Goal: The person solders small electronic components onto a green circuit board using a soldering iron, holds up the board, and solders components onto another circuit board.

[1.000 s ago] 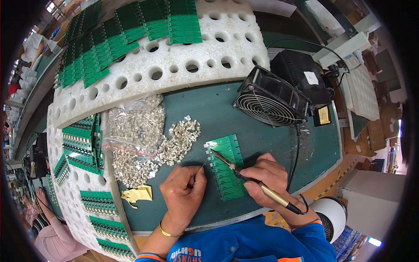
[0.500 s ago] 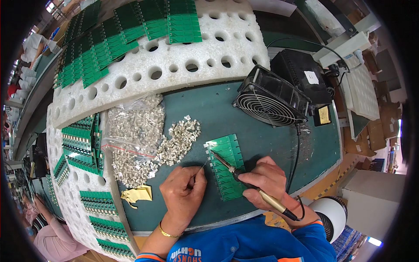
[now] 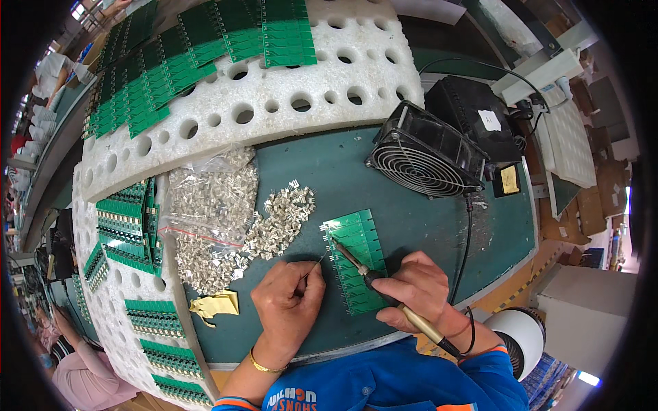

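Observation:
A green circuit board (image 3: 361, 231) lies on the table in front of me, with a row of small metal connectors along its left edge. My right hand (image 3: 419, 288) is wrapped round a soldering iron (image 3: 426, 325), whose tip touches or nearly touches the board's left edge near its far end. My left hand (image 3: 288, 293) is closed in a pinch on a thin solder wire (image 3: 322, 257), which points toward that same edge. Beyond my left hand lies a heap of small silvery connectors (image 3: 279, 220), beside a clear plastic bag (image 3: 214, 192) of the same parts.
A black fan (image 3: 425, 154) stands at the far right, before a black box (image 3: 473, 113). White foam boards (image 3: 226, 127) with round holes hold green circuit boards at the back and left. A yellow piece (image 3: 216, 304) lies left of my left hand. Other people sit at far left.
The soldering iron's tip has shifted slightly toward me along the board's left edge, and my right hand has tilted a little with it. My left hand has barely moved.

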Motion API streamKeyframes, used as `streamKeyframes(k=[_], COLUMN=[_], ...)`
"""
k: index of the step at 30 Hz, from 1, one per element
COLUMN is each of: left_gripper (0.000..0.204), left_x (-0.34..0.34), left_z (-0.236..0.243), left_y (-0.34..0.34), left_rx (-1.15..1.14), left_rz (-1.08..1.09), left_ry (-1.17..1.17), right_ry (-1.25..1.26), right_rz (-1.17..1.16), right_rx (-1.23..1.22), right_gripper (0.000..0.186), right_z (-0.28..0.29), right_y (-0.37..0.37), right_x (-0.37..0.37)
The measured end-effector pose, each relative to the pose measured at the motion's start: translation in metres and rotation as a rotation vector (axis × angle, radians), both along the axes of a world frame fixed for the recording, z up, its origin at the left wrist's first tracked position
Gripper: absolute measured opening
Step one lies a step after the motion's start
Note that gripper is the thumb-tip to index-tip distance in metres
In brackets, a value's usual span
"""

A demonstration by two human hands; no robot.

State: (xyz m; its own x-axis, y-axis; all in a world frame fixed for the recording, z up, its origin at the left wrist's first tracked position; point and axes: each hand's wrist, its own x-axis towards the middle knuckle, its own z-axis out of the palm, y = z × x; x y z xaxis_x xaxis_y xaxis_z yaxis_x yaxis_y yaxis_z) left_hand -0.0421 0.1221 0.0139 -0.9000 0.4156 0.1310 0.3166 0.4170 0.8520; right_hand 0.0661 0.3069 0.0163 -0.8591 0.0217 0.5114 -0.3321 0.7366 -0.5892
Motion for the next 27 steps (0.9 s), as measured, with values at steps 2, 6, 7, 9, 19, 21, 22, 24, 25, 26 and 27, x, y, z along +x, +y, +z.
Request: streamKeyframes(k=[2, 6, 7, 9, 19, 21, 22, 24, 25, 26, 27], left_gripper=[0.005, 0.008, 0.008, 0.007, 0.006, 0.007, 0.008, 0.008, 0.009, 0.009, 0.008], left_x=[-0.0003, -0.001, -0.0007, -0.0002, -0.0004, -0.001, -0.0012, -0.0008, -0.0004, 0.0, 0.0001], left_z=[-0.001, -0.0033, -0.0034, -0.0047, -0.0032, -0.0019, -0.0014, -0.0018, -0.0021, -0.0015, -0.0003], left_y=[0.0002, 0.0014, 0.0016, 0.0011, 0.0011, -0.0009, -0.002, -0.004, -0.0045, -0.0044, -0.0042], left_rx=[0.001, 0.015, 0.021, 0.02, 0.029, 0.029, 0.027, 0.031, 0.033, 0.032, 0.027], left_rz=[0.003, 0.002, 0.006, 0.005, 0.008, 0.003, 0.001, 0.01, 0.024, 0.02, 0.018], left_ry=[-0.006, 0.039, 0.035, 0.028, 0.015, 0.026, 0.037, 0.013, -0.012, -0.011, -0.026], right_ry=[-0.004, -0.007, -0.006, -0.009, 0.04, 0.053, 0.067, 0.07, 0.073, 0.073, 0.078], right_rz=[0.001, 0.003, 0.003, 0.004, 0.011, -0.007, -0.023, -0.025, -0.022, -0.026, -0.022], right_rx=[0.001, 0.011, 0.011, 0.011, -0.013, -0.015, -0.018, -0.019, -0.02, -0.021, -0.018], right_gripper=[0.04, 0.04, 0.041, 0.04, 0.039, 0.039, 0.038, 0.038, 0.037, 0.037, 0.037], right_z=[0.0002, 0.0008, 0.0004, 0.001, 0.0016, 0.0015, 0.0017, 0.0017, 0.0015, 0.0015, 0.0018], right_y=[0.0, 0.0004, 0.0005, 0.0002, 0.0023, 0.0034, 0.0039, 0.0044, 0.0045, 0.0045, 0.0047], right_x=[0.0, -0.0001, 0.0001, 0.0001, -0.0011, -0.0001, 0.0006, 0.0009, 0.0008, 0.0008, 0.0006])
